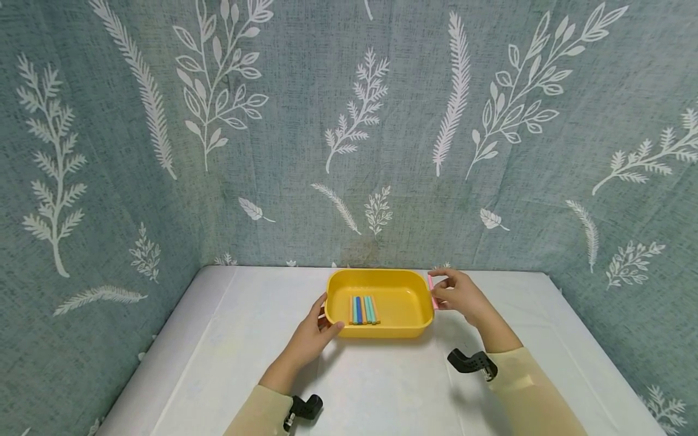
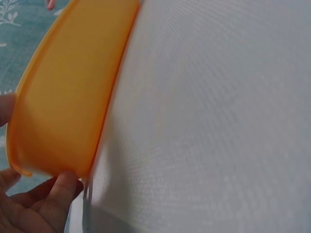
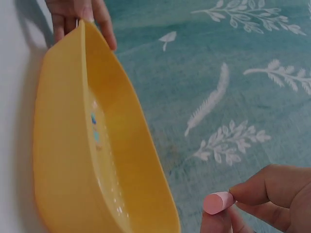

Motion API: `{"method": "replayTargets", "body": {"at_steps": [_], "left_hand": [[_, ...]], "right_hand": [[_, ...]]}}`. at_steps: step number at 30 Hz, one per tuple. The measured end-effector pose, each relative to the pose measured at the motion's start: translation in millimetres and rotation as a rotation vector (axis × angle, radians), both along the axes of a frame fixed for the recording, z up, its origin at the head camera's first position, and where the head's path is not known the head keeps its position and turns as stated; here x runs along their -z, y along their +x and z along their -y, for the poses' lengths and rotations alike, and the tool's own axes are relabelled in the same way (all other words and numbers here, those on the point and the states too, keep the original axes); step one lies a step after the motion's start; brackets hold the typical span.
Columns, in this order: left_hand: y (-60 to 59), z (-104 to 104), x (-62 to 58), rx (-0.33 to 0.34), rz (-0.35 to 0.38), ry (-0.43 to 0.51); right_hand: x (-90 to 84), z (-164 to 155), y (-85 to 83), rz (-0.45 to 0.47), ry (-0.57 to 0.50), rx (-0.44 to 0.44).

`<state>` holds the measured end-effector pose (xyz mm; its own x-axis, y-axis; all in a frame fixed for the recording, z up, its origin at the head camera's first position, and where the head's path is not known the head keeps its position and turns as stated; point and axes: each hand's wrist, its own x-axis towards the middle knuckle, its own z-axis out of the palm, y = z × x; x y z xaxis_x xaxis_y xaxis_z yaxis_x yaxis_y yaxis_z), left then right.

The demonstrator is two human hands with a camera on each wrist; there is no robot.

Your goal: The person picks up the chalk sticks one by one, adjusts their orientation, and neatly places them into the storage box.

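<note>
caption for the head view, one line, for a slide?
Left hand steadies a yellow tray of colored chalk sticks while right hand pinches a pink chalk stick at its rim.

My right hand (image 1: 461,295) covers most of the pink chalk (image 1: 432,291) in the head view. In the right wrist view, the yellow tray (image 3: 73,160) runs off the bottom edge. The left wrist view shows my left hand (image 2: 34,206) cut off at the corner.
</note>
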<state>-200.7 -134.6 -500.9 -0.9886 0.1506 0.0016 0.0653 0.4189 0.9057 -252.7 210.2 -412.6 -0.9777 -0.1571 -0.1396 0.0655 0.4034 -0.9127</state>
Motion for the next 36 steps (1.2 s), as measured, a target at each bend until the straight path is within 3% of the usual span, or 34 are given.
{"method": "replayTargets", "body": {"at_steps": [18, 28, 36], "left_hand": [[0.7, -1, -2.2, -0.005, 0.001, 0.003], [0.8, -2, -2.2, -0.018, 0.003, -0.013], [0.0, -1, -0.4, -0.015, 0.003, -0.008]], "right_hand": [[11.5, 51, -8.7, 0.010, -0.044, 0.030], [34.4, 77, -21.9, 0.049, -0.056, -0.022], [51.7, 89, -28.6, 0.092, -0.027, -0.005]]}}
